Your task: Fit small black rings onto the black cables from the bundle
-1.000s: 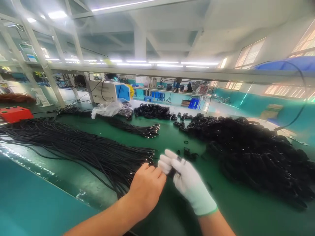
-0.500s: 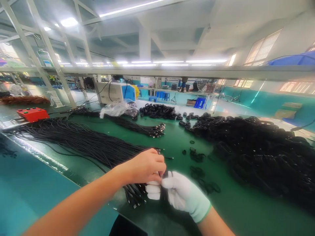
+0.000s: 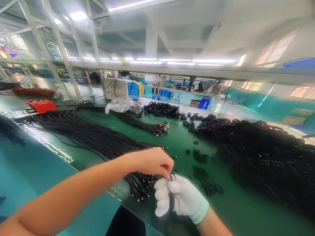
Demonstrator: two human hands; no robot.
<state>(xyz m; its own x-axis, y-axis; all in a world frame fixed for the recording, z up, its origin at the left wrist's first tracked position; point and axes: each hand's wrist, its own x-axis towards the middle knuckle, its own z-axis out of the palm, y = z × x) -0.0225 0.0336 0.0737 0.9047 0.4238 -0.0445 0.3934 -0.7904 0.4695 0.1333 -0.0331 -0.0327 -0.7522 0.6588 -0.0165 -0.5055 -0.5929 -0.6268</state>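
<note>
Near the front edge of the green tabletop (image 3: 177, 137), the white-gloved right hand (image 3: 180, 198) is clenched around a small bunch of thin black cables (image 3: 171, 196), which stand up through the fist. The bare left hand (image 3: 154, 161) hovers just above, its fingertips pinching the top of that bunch. The cables look glossy, dark and slim. Just left of both hands a long sheaf of black cables with metal-tipped ends (image 3: 98, 141) reaches back toward the left edge. A big heap of coiled black cables (image 3: 258, 154) fills the right side.
</note>
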